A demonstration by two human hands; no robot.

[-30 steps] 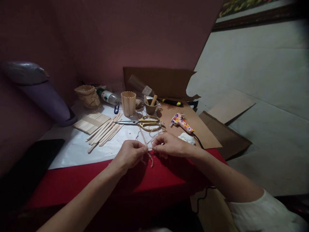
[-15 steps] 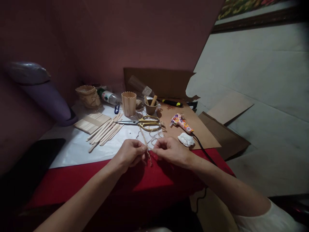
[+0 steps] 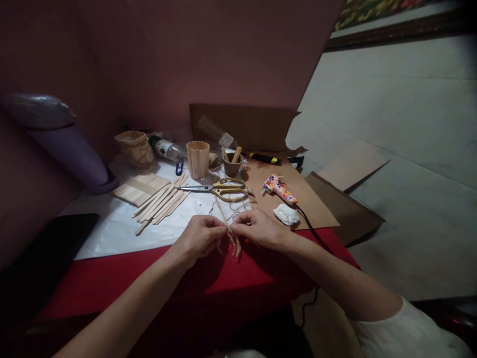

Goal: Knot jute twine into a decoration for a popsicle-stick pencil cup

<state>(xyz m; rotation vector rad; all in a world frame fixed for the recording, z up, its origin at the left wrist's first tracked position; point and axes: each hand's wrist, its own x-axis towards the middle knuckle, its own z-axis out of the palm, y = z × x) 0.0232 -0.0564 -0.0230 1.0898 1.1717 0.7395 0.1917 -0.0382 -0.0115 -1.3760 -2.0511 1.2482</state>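
Note:
Near the table's front edge, my left hand [image 3: 203, 236] pinches a strand of twine [image 3: 234, 243] between thumb and finger. My right hand [image 3: 257, 227] pinches the same twine just to the right, the fingertips of both hands almost touching. Loose twine ends dangle below my fingers over the red cloth, and more strands run back toward the scissors. The scissors [image 3: 223, 189], with gold handles, lie just beyond my hands, blades pointing left. Wooden craft sticks [image 3: 160, 206] are spread to the left of them, beside a banded bundle of sticks [image 3: 139, 189].
Behind the scissors stand a stick-covered cup [image 3: 198, 161] and a small pot [image 3: 233, 166] holding wooden pieces. A flowered glue gun [image 3: 279, 189] and a white wad [image 3: 286, 215] lie on cardboard [image 3: 316, 214] at right. Plastic bottles [image 3: 164, 148] and a cutter [image 3: 264, 158] lie farther back.
My right hand has moved slightly left, closer to my left hand. More twine ends now hang below the fingers. The view has shifted a little.

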